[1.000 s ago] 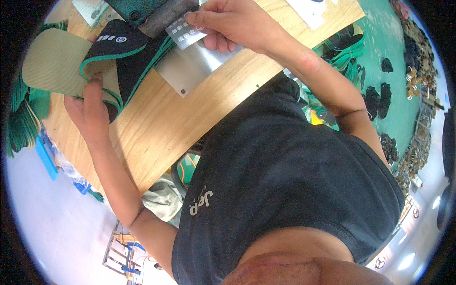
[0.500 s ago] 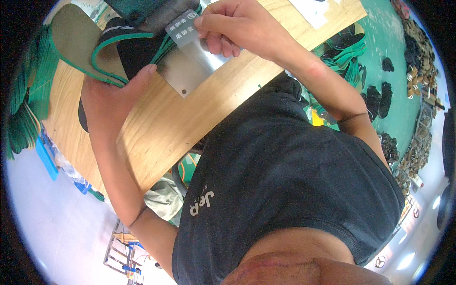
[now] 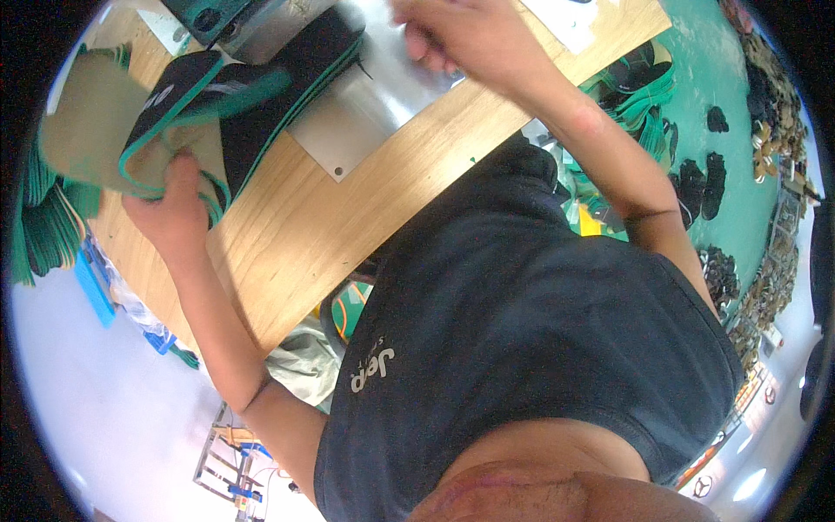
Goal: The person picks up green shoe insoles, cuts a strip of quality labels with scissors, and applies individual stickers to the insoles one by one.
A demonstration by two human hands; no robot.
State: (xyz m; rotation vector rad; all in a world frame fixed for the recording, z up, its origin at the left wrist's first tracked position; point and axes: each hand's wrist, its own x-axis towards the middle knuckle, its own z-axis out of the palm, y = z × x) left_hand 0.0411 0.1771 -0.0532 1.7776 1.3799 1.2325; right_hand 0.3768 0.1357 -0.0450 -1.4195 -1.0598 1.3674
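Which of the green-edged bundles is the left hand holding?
The curled black-and-beige bundle over the wooden tabletop, pinched by the left hand; the left stack and right stack are untouched.

Over the wooden table's [image 3: 287,248] left end, the left hand [image 3: 174,213] was closed in a grip, thumb uppermost. The right hand [image 3: 474,43], motion-blurred, was farther right over the table, fingers curled, elbow bent beyond its near edge.

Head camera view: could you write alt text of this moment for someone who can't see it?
A person's left hand grips bent, green-edged black-and-tan insoles over a wooden table, while the blurred right hand is near a shiny metal plate, its grip unclear.
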